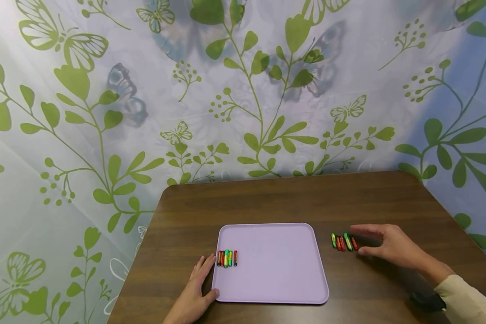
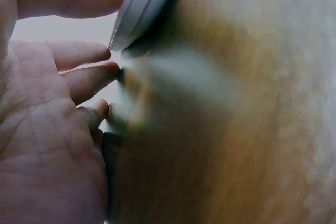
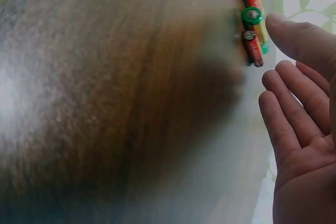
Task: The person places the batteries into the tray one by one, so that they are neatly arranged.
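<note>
A pale purple tray lies on the brown table. Several red and green batteries sit side by side along its left edge. My left hand is at the tray's left rim, thumb and fingertips right at the edge, fingers fairly straight; the left wrist view shows the thumb against the tray's side. To the right of the tray, another row of several red and green batteries lies on the table. Beside that row, my right hand holds nothing, its thumb and fingers spread apart near the rightmost red battery.
The wood-grain table has rounded far corners. Behind it hangs a whitish cloth printed with green leaves and butterflies. A dark strap-like item shows at the right wrist, by a cream sleeve.
</note>
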The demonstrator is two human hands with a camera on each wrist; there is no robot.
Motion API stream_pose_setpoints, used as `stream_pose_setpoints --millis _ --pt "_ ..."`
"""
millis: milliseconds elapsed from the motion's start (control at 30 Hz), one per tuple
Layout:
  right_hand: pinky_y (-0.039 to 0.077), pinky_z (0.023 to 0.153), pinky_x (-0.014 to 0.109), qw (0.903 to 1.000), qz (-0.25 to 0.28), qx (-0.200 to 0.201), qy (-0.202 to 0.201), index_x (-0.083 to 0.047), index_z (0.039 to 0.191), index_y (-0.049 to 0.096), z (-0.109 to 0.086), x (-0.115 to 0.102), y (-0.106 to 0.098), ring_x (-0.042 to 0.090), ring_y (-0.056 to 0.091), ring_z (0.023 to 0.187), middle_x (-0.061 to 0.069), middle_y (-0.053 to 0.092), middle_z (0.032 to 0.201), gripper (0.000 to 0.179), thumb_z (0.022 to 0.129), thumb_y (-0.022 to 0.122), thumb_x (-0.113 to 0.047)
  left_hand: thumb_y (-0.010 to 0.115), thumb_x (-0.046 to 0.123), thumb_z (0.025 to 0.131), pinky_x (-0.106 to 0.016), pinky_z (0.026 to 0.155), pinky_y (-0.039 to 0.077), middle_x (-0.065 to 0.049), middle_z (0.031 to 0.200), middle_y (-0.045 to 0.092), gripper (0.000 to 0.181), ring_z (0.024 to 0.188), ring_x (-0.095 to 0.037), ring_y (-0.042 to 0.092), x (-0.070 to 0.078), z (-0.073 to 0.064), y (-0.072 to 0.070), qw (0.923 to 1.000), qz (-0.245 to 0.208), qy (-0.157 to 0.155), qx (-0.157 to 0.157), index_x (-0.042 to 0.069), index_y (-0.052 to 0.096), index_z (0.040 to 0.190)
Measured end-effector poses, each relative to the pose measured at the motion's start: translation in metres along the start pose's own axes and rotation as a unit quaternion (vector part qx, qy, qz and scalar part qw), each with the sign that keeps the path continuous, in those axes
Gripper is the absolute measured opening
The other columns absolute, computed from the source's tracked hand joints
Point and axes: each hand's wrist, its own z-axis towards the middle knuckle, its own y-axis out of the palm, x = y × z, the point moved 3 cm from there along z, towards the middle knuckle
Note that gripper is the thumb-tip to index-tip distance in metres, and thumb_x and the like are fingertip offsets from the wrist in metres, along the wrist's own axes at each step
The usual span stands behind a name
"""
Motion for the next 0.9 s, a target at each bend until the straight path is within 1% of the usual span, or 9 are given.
stream_pose_setpoints --millis 233,333,467,533,767,900 --pt "0.058 0.088 0.013 0.9999 -0.012 -0.006 0.001 -0.015 0.137 0.077 0.003 0.007 0.008 0.001 0.075 0.113 0.004 0.081 0.129 0.061 0.082 0.097 -0.032 0.079 0.002 0.09 -0.081 0.128 0.002 -0.014 0.178 0.037 0.09 0.169 -0.049 0.007 -0.001 0.0 0.001 1.0 -0.004 0.001 -0.002 0.014 0.04 0.17" --pt "0.06 0.088 0.016 0.9999 -0.013 -0.007 0.002 -0.015 0.136 0.077 0.004 0.007 0.01 0.003 0.076 0.112 0.004 0.081 0.129 0.059 0.083 0.097 -0.029 0.079 0.002 0.089 -0.082 0.128 0.005 -0.014 0.178 0.037 0.09 0.169 -0.05 0.008 -0.001 0.0 0.0 1.0 -0.001 0.003 0.0 0.014 0.04 0.17" --pt "0.06 0.087 0.016 0.9998 -0.017 0.001 0.004 -0.015 0.135 0.078 0.004 0.004 0.012 0.003 0.076 0.111 0.004 0.082 0.127 0.056 0.083 0.097 -0.025 0.079 0.003 0.089 -0.082 0.127 0.009 -0.013 0.177 0.038 0.09 0.169 -0.049 0.01 -0.001 -0.001 0.0 1.0 0.002 0.003 0.003 0.013 0.041 0.17" --pt "0.06 0.086 0.016 0.9997 -0.022 0.007 0.007 -0.015 0.134 0.078 0.004 0.003 0.012 0.003 0.076 0.11 0.004 0.082 0.126 0.055 0.083 0.097 -0.024 0.079 0.003 0.089 -0.082 0.127 0.009 -0.013 0.177 0.038 0.09 0.169 -0.049 0.01 -0.001 -0.001 0.0 1.0 0.002 0.004 0.003 0.013 0.041 0.17" --pt "0.062 0.085 0.02 0.9992 -0.034 0.014 0.018 -0.017 0.132 0.079 0.005 0.004 0.013 0.003 0.077 0.107 0.002 0.082 0.124 0.051 0.085 0.096 -0.027 0.079 0.002 0.089 -0.08 0.129 0.004 -0.014 0.177 0.038 0.089 0.169 -0.05 0.01 -0.002 0.001 0.0 0.9999 0.003 0.01 0.002 0.013 0.042 0.169" --pt "0.063 0.085 0.022 0.9989 -0.036 0.009 0.028 -0.017 0.132 0.08 0.006 0.002 0.01 0.005 0.077 0.106 0.002 0.082 0.124 0.051 0.085 0.095 -0.03 0.079 0.002 0.089 -0.081 0.128 0.006 -0.014 0.177 0.039 0.089 0.169 -0.05 0.01 -0.002 0.001 0.0 0.9999 0.004 0.011 0.003 0.013 0.042 0.169"
